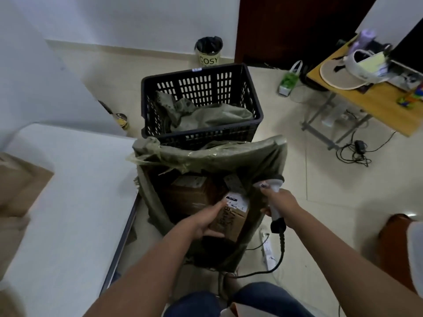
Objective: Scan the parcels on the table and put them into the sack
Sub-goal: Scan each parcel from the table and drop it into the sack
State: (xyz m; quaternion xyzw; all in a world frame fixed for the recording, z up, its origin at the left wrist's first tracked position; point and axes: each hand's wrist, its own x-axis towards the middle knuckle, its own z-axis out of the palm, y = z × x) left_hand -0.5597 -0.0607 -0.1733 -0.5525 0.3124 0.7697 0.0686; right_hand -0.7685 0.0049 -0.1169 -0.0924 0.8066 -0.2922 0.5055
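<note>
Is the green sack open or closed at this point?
Open. The green sack has its mouth spread wide, brown parcels show inside, and the left hand holds a labelled cardboard box over it.

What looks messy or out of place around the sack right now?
Mostly the floor: a power strip lies right beside the sack, with the scanner cable trailing over it. The sack's rim is crumpled.

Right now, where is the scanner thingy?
The grey handheld barcode scanner is in the right hand, lower centre-right of the head view, over the open green sack, beside the labelled brown cardboard parcel.
</note>
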